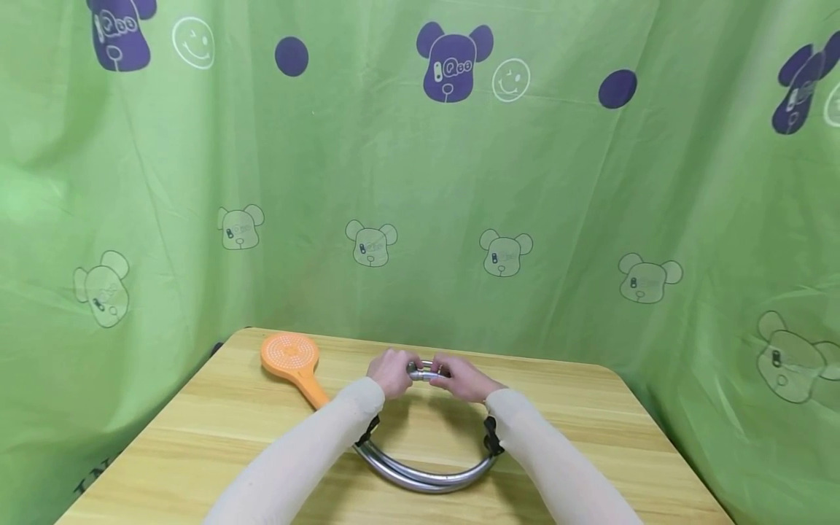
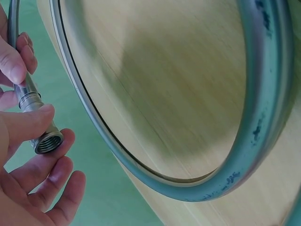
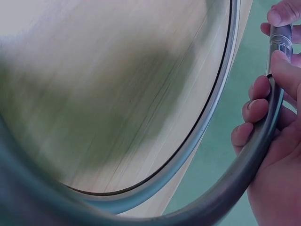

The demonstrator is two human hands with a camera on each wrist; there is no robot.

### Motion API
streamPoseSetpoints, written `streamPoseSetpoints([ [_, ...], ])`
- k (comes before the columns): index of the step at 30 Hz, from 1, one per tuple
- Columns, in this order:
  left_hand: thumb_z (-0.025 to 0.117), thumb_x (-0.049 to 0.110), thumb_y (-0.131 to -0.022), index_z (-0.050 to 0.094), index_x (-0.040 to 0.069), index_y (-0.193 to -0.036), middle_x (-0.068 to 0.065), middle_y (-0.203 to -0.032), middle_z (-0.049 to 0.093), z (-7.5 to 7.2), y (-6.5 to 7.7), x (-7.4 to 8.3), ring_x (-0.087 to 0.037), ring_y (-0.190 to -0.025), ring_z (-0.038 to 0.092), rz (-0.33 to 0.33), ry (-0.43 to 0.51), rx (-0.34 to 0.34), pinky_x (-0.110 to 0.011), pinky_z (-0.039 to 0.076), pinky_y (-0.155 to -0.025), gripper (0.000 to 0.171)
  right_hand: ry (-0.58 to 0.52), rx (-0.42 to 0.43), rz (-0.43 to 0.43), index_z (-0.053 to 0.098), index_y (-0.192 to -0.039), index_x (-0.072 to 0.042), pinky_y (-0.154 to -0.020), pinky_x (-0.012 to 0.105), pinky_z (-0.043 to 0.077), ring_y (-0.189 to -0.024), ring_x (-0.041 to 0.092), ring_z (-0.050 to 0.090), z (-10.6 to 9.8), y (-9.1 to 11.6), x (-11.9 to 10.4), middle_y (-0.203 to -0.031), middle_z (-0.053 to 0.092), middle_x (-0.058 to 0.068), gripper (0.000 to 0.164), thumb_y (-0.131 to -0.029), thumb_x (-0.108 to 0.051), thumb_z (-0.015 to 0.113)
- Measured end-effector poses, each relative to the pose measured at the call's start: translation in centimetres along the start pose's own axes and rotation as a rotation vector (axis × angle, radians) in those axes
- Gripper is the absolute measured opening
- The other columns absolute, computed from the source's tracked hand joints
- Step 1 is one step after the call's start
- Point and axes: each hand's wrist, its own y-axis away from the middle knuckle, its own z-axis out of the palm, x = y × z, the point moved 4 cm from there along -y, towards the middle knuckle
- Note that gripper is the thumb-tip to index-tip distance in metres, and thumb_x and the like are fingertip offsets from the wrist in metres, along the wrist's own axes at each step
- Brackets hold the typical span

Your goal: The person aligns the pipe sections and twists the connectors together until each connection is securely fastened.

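Observation:
A silver shower hose [image 1: 429, 481] lies coiled in a loop on the wooden table, its near curve below both forearms. My left hand [image 1: 392, 372] pinches the metal connector [image 2: 49, 141] at one hose end between thumb and index finger; the threaded opening shows in the left wrist view. Just behind that connector, my right hand [image 1: 464, 378] grips the hose [image 3: 269, 125], fingers wrapped round it. To the left of the hands rests an orange shower head [image 1: 289, 353], its sprayer face up and its handle partly hidden behind the left sleeve.
The wooden table [image 1: 216, 430] narrows toward the back. Green curtain [image 1: 407, 168] with bear prints hangs behind it and on both sides. A dark strap [image 1: 492, 436] sits at the right wrist, and another [image 1: 369, 431] at the left.

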Motion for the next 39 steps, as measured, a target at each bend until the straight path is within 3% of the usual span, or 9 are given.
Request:
streamPoseSetpoints([
  [8,0.077,0.002,-0.075,0.077,0.025,-0.105,0.0,-0.097,0.076,-0.09,0.03,0.03,-0.017,-0.082,0.065,0.002,-0.01,-0.008,-0.028,0.05,-0.061,0.038,0.047,-0.025,-0.003,0.07,-0.097,-0.008,-0.057,0.023,0.041,-0.063,0.008,0.045,0.04,-0.23,-0.14,-0.071,0.051,-0.004,0.017,-0.102,-0.019,0.058],
  [15,0.081,0.004,-0.073,0.077,0.026,-0.104,0.001,-0.096,0.075,0.05,0.04,-0.11,-0.017,-0.083,0.065,0.0,-0.015,-0.002,-0.029,0.051,-0.062,0.039,-0.002,-0.048,0.082,0.071,-0.099,-0.002,-0.054,0.023,0.038,-0.059,0.009,0.044,0.37,-0.34,0.09,-0.067,0.052,-0.004,0.025,-0.102,-0.022,0.057],
  [20,0.081,0.003,-0.072,0.077,0.026,-0.106,0.0,-0.098,0.076,0.15,0.09,-0.22,-0.018,-0.085,0.066,-0.004,0.002,-0.002,-0.03,0.053,-0.066,0.041,-0.055,-0.029,0.093,0.064,-0.105,-0.006,-0.063,0.028,0.046,-0.072,0.013,0.054,0.52,-0.24,0.13,-0.084,0.061,0.002,0.016,-0.095,-0.018,0.069],
  [23,0.081,0.002,-0.072,0.077,0.026,-0.106,-0.001,-0.099,0.076,0.08,0.12,-0.17,-0.018,-0.085,0.067,-0.004,0.014,0.0,-0.031,0.054,-0.067,0.042,-0.059,-0.004,0.067,0.058,-0.103,-0.009,-0.068,0.032,0.049,-0.077,0.016,0.056,0.45,-0.2,0.01,-0.089,0.063,0.005,0.019,-0.091,-0.012,0.073],
  [32,0.081,0.003,-0.072,0.077,0.026,-0.106,-0.001,-0.099,0.076,0.07,0.12,-0.28,-0.018,-0.085,0.066,-0.008,0.015,0.006,-0.031,0.054,-0.067,0.041,-0.018,0.011,0.023,0.059,-0.097,-0.01,-0.066,0.03,0.048,-0.074,0.015,0.053,0.47,-0.24,0.03,-0.086,0.062,0.003,0.011,-0.093,-0.01,0.069],
  [39,0.081,0.002,-0.072,0.077,0.026,-0.106,-0.001,-0.099,0.075,0.04,0.02,-0.28,-0.018,-0.085,0.066,-0.011,-0.006,-0.003,-0.03,0.053,-0.066,0.042,-0.001,-0.03,0.014,0.065,-0.099,-0.011,-0.066,0.029,0.047,-0.074,0.014,0.052,0.56,-0.29,0.16,-0.086,0.062,0.004,0.004,-0.097,-0.014,0.065],
])
